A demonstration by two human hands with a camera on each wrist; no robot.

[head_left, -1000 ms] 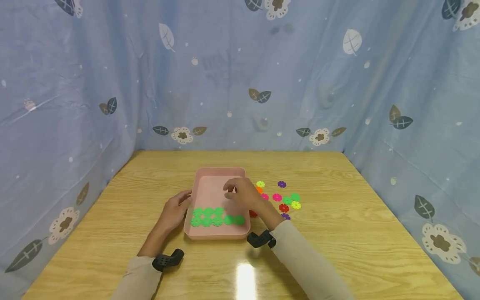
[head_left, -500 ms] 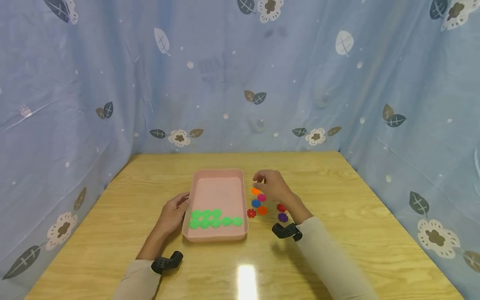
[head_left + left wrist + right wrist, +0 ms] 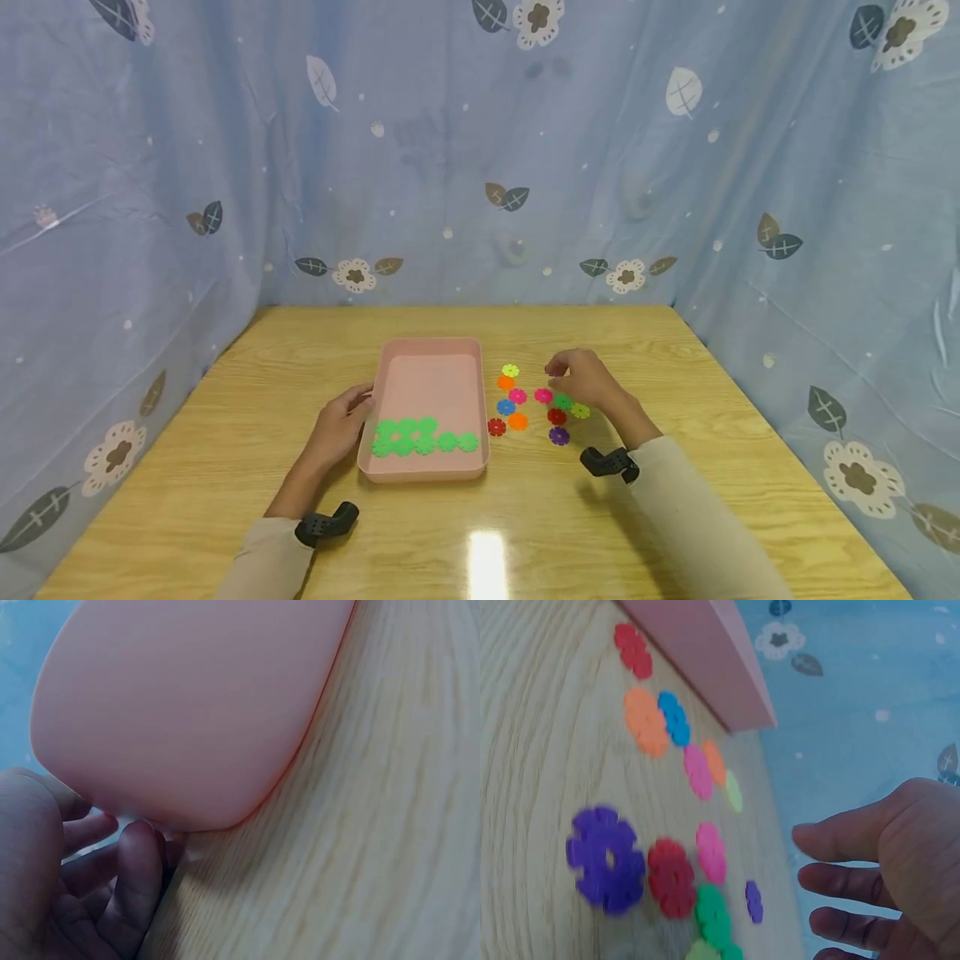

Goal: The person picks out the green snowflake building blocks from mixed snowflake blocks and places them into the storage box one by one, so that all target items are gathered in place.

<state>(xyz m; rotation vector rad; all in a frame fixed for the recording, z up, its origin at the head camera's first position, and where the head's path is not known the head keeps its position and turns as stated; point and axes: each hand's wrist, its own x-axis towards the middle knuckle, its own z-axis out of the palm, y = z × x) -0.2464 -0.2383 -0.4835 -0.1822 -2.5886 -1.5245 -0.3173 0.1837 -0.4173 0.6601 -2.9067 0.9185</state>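
Note:
A pink tray (image 3: 423, 477) lies on the table in the head view, with several green flower-shaped plastic pieces (image 3: 405, 437) spread along its near end. My left hand (image 3: 334, 427) rests against the tray's left side, its loosely bent fingertips touching the wall (image 3: 187, 720) in the left wrist view. To the right of the tray, my right hand (image 3: 588, 383) hovers over loose flower pieces, thumb and fingers apart, holding nothing. A small purple piece (image 3: 754, 902) lies near its fingertips. Two green pieces, one of them (image 3: 712, 913), lie close by.
Around the right hand lie red (image 3: 557, 417), pink (image 3: 543, 396), yellow (image 3: 581, 411) and purple (image 3: 558, 436) pieces. Nearer the tray are orange (image 3: 518, 422), blue (image 3: 506, 407) and more red pieces. A blue patterned curtain (image 3: 450, 167) surrounds the wooden table (image 3: 420, 542) at the back and sides.
My right hand has moved from above the tray out to the right, over the loose pieces. My left hand has stayed at the tray's left side. The view has shifted slightly.

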